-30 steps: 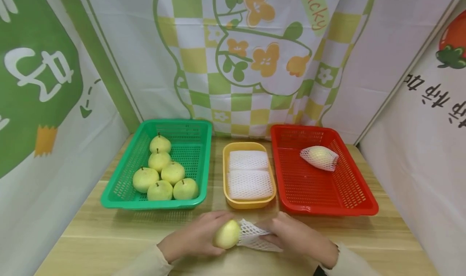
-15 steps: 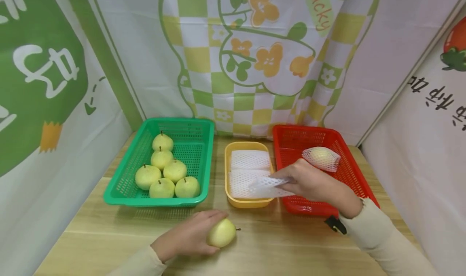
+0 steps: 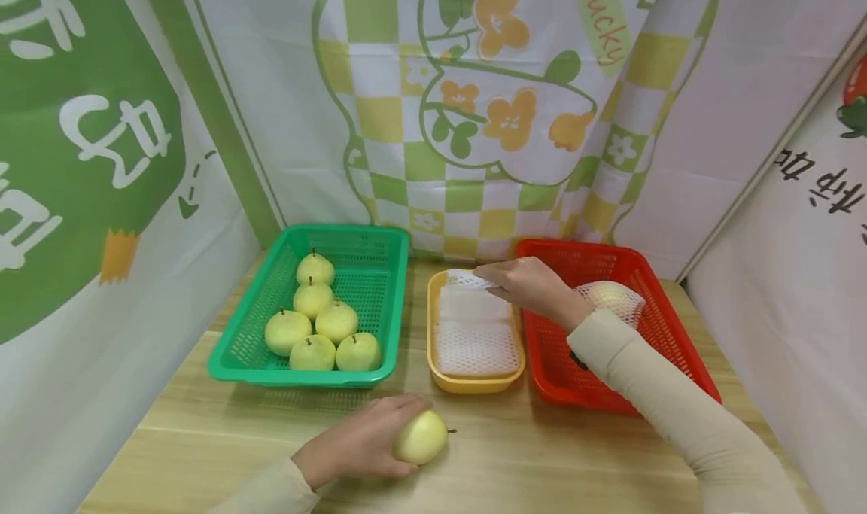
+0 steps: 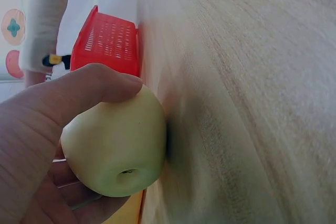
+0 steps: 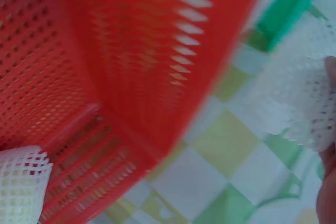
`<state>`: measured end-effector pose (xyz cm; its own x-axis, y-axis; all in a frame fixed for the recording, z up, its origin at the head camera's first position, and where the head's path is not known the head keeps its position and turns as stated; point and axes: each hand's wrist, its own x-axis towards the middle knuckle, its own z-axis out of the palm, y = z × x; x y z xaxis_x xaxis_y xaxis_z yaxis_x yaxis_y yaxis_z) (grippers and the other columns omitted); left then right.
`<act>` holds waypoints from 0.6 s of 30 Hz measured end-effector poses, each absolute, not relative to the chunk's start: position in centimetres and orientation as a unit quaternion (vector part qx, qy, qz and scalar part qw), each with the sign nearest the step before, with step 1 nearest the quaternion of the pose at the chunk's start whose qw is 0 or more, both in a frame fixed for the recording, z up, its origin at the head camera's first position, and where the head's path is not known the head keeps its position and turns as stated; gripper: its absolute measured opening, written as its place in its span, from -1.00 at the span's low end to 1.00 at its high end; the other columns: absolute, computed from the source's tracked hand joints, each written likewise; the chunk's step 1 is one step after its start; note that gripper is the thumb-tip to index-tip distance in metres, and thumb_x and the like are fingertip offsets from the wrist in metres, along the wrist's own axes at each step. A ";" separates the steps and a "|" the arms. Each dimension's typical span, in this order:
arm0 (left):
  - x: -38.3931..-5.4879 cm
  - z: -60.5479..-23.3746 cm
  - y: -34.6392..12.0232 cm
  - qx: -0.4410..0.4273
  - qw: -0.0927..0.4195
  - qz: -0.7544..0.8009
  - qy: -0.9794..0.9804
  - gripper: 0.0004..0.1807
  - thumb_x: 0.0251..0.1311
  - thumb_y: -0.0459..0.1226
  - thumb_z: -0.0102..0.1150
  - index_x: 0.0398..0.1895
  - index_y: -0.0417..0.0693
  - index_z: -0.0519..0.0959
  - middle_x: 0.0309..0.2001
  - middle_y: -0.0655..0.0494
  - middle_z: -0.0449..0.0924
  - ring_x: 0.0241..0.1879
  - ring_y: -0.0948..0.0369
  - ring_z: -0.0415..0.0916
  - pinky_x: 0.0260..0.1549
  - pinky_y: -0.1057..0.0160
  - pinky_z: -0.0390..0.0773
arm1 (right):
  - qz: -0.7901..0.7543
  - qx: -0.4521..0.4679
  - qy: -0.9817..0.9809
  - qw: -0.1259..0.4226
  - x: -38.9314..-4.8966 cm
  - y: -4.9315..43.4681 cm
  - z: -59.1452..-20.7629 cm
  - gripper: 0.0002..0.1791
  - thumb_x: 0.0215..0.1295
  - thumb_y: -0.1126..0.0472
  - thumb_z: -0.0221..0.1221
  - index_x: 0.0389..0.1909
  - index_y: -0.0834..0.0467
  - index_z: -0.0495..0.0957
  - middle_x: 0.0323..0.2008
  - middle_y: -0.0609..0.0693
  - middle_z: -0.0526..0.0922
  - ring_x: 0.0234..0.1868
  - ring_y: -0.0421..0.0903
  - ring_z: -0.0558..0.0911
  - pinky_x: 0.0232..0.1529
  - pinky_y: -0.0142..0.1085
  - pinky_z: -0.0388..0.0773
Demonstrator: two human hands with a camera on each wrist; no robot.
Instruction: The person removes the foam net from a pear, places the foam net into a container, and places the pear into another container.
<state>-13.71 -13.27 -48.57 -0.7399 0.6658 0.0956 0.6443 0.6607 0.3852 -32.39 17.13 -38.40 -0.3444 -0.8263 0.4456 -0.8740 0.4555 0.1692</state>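
My left hand [image 3: 362,440] holds a pale yellow pear [image 3: 421,439] low at the front of the wooden table, its stem to the right. Thumb and fingers curl round the pear [image 4: 118,140] in the left wrist view. Over the back of the yellow tray [image 3: 474,384], my right hand [image 3: 528,282] pinches a white foam net sleeve [image 3: 464,279]. The right wrist view catches the net sleeve [image 5: 299,93] beside fingers at its right edge. Stacked white foam nets [image 3: 476,347] lie in the tray beneath.
A green basket [image 3: 308,378] at left holds several pears [image 3: 314,352]. In the red basket [image 3: 562,396] at right lies a net-wrapped pear [image 3: 609,299], partly behind the right forearm. A checked curtain [image 3: 467,198] hangs behind the table.
The right hand has drawn the foam net away from the pear's stem end and carried it up to the back of the yellow tray. The left hand keeps holding the pear.
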 end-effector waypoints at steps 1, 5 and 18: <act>-13.7 -48.6 -13.2 0.360 0.025 0.200 0.911 -0.11 -0.02 -0.05 0.62 0.41 -0.15 0.49 0.27 -0.03 0.65 0.19 0.00 0.65 0.18 0.01 0.70 | 0.028 0.528 -0.805 0.269 -32.9 17.1 -39.1 -0.58 0.19 0.29 0.50 0.09 0.15 0.71 -0.07 0.05 0.87 -0.42 0.01 0.81 -0.37 -0.13 0.76; -13.6 -48.8 -13.0 0.358 0.024 0.197 0.912 -0.09 -0.02 -0.04 0.61 0.42 -0.16 0.48 0.30 -0.06 0.64 0.22 -0.03 0.64 0.21 -0.01 0.68 | -0.027 0.549 -0.769 0.325 -34.1 17.0 -41.4 -0.55 0.09 0.24 0.56 0.02 0.14 0.68 -0.19 -0.01 0.87 -0.72 -0.02 0.58 -0.60 -0.18 0.63; -13.8 -48.5 -13.2 0.345 0.042 0.194 0.917 -0.07 -0.03 -0.03 0.62 0.43 -0.17 0.48 0.33 -0.07 0.62 0.27 -0.03 0.62 0.26 -0.01 0.66 | -0.011 0.577 -0.814 0.062 -33.1 14.4 -43.0 -0.73 0.37 0.24 0.38 0.05 0.20 0.74 -0.04 0.08 0.86 -0.21 0.02 0.86 -0.13 -0.19 0.82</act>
